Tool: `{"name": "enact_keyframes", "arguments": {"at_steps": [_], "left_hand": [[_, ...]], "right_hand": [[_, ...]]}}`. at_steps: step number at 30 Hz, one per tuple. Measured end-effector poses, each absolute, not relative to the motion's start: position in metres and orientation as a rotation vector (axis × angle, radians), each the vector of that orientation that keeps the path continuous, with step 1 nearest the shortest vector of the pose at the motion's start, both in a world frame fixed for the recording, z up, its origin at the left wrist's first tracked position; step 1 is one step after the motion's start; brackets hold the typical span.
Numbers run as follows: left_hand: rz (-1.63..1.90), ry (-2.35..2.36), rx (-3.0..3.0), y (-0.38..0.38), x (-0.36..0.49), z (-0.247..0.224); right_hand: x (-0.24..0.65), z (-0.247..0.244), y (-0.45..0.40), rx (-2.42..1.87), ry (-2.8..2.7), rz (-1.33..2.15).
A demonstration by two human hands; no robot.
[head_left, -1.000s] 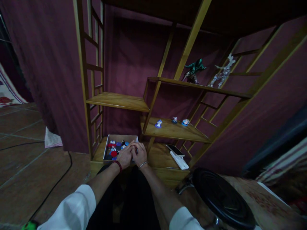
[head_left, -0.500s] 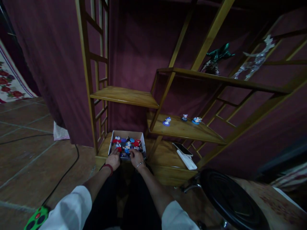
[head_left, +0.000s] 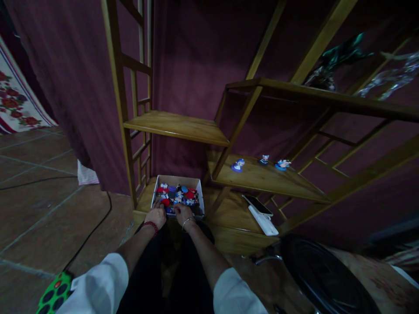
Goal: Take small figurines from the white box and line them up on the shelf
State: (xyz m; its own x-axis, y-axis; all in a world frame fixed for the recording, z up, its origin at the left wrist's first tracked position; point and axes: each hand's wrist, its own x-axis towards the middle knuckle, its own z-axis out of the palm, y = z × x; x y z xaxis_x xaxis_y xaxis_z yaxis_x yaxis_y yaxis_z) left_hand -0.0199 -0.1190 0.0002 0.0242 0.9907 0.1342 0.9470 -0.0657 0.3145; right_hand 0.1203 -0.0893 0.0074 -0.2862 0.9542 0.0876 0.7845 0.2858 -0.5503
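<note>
A white-walled cardboard box (head_left: 201, 198) stands on the lowest shelf, holding several small figurines (head_left: 179, 196) on red, blue, purple and dark round bases. Over its front left edge reaches my left hand (head_left: 156, 214), wearing a red bead bracelet; its fingers stretch out near a red round base (head_left: 165, 202). My right hand (head_left: 183, 214), with a silver bracelet, is at the front middle of the box, fingers bent together at the figurines. What its fingertips hold, if anything, is too small to make out.
On the middle right shelf (head_left: 258, 174) stand a purple figurine (head_left: 238, 165) and two others. A phone (head_left: 258, 205) and a white object (head_left: 263, 221) lie below. Nearby are a black round stool (head_left: 327, 270), a green power strip (head_left: 55, 293) and a cable (head_left: 93, 231).
The view has shifted, so the shelves and box sit further right. My right hand has moved slightly left relative to the box, while my left hand stays at its front left edge.
</note>
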Motion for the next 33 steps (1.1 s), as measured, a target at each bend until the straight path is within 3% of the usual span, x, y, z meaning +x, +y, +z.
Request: {"name": "enact_keyframes", "arguments": {"at_steps": [33], "left_hand": [[0.429,2.024,1.725,-0.045,-0.022,-0.024]], "right_hand": [[0.084,-0.003,-0.052,-1.447,-2.483,0.629]]}}
